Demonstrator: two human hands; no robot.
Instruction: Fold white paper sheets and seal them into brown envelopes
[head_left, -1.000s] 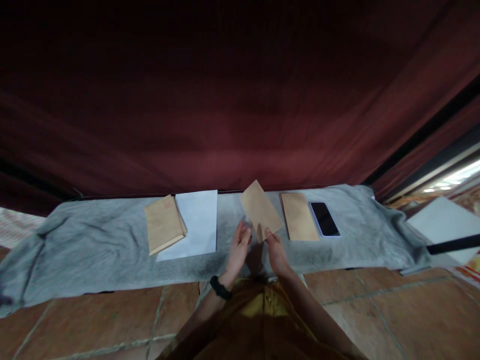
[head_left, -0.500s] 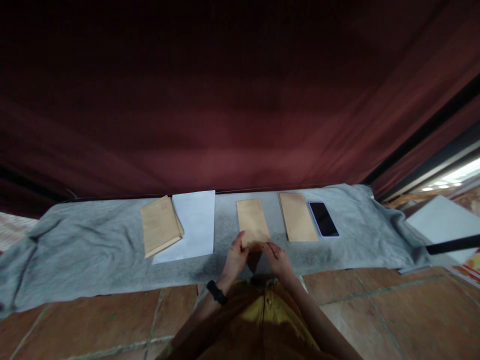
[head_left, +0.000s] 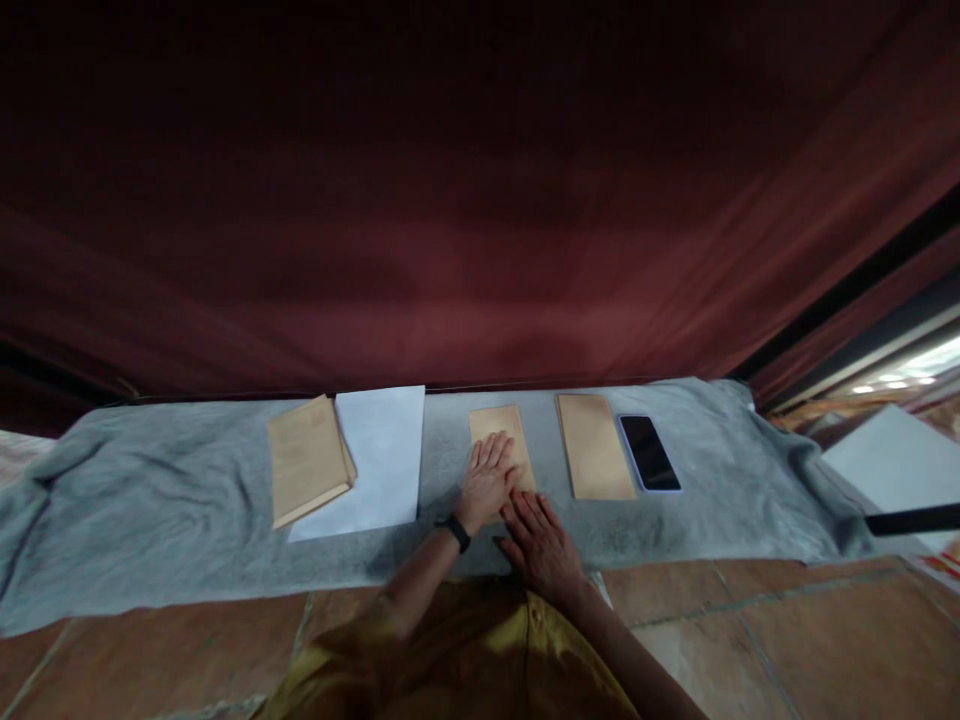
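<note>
A brown paper envelope (head_left: 495,418) lies on the grey cloth in front of me. My left hand (head_left: 489,475), with a dark band on its wrist, rests flat on the envelope's middle, fingers stretched out. Close by on the right, my right hand (head_left: 538,540) is spread with its fingertips at the envelope's near edge. Neither hand grips anything. The lower part of the envelope is mostly covered by the two hands.
To the left, several brown envelopes (head_left: 309,460) overlap white paper (head_left: 386,460). On the right lie a stack of brown envelopes (head_left: 596,450) and a phone (head_left: 649,453). Grey cloth (head_left: 180,490) covers the narrow surface, with a dark red curtain (head_left: 480,250) behind.
Both hands held the envelope's near end before. Now the left hand has moved up and lies flat on it, and the right hand has opened out at its near edge.
</note>
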